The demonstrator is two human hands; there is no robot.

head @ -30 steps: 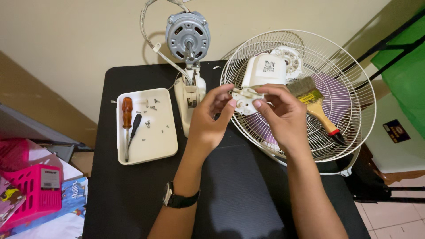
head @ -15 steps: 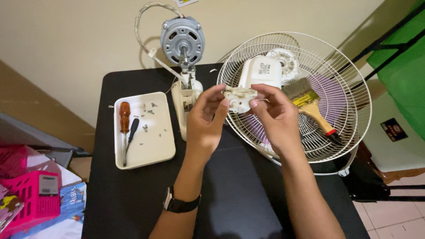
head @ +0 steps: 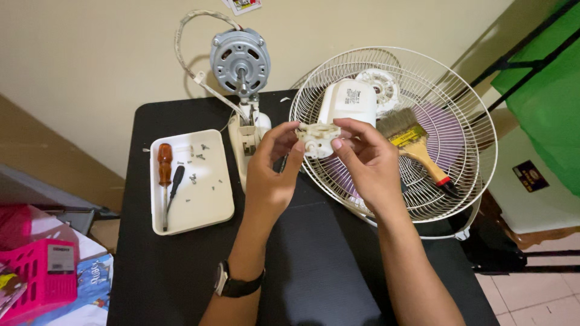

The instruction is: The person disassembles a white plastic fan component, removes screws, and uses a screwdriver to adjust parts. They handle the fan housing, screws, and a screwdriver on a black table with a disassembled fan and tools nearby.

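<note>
Home repair corner: small black table (head: 181,284) against a plain beige wall, carrying a bare grey fan motor (head: 240,60), white wire fan guard (head: 465,121), and white tray (head: 208,211) of screwdrivers and screws.

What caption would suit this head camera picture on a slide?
Both hands, left hand and right hand, hold a small cream plastic gearbox part above a black table, beside a white wire fan guard.

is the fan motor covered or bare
Bare. The grey motor stands exposed on its stand, shaft showing, while its white cover lies apart inside the wire guard.
</note>
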